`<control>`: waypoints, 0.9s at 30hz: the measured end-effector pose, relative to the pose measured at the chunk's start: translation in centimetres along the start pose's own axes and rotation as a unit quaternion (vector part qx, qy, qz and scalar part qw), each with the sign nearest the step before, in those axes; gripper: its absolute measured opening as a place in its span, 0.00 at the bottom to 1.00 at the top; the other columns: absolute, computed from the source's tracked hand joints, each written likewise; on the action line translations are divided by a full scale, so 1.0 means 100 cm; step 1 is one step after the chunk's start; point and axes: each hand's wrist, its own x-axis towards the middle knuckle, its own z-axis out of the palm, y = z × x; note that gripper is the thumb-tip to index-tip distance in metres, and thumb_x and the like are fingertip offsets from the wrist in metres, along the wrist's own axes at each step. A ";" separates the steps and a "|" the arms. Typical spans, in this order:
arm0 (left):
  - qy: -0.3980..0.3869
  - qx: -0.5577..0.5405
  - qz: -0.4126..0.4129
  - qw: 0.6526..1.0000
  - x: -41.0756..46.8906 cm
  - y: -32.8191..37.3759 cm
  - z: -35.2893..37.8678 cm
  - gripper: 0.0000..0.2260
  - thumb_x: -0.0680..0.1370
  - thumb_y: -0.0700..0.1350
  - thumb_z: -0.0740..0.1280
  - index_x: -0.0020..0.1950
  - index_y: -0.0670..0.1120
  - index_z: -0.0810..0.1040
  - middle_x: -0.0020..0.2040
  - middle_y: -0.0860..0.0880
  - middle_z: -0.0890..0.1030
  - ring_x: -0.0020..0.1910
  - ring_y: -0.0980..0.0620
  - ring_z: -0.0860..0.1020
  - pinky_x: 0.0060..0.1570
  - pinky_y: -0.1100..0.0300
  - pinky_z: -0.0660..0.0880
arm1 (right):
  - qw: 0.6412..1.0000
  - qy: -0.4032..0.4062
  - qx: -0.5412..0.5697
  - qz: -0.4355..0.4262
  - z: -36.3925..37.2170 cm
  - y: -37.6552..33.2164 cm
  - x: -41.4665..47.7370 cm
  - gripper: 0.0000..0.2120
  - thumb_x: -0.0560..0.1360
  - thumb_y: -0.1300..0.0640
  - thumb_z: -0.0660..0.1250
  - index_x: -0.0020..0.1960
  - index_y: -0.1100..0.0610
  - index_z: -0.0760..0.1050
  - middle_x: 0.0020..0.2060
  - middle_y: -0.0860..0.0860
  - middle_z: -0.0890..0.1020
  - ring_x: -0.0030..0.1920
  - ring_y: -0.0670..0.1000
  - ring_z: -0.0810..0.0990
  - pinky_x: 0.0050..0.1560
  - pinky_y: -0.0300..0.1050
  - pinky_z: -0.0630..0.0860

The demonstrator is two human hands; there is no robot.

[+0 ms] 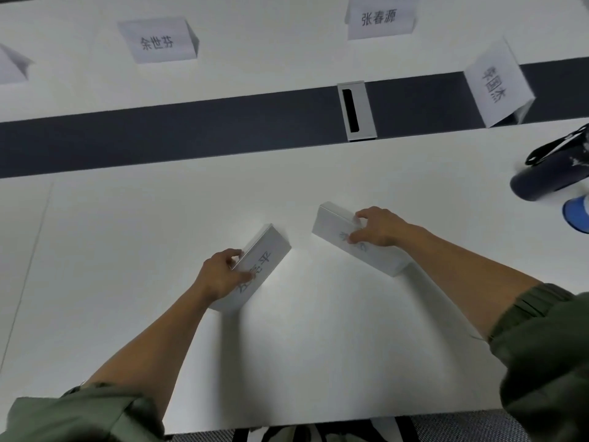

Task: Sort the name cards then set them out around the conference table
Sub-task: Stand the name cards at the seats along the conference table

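Your green sleeves (79,413) reach out over the white table (159,218). Two folded name cards seem to rest on it, one under each hand. Your left hand (220,275) pinches the left card (264,263), and your right hand (379,228) pinches the right card (331,224), fingers curled. Stand each card straight with its name facing out, then let go softly.

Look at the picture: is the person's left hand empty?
No, the left hand grips a white name card between thumb and fingers.
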 end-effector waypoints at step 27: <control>0.090 0.160 0.220 0.958 -0.131 0.054 0.066 0.15 0.76 0.49 0.67 0.61 0.47 0.78 0.51 0.49 0.82 0.53 0.48 0.79 0.51 0.55 0.75 | 0.979 0.169 0.067 0.093 0.011 0.125 -0.208 0.29 0.73 0.43 0.71 0.70 0.51 0.70 0.66 0.53 0.76 0.65 0.54 0.75 0.61 0.48 0.70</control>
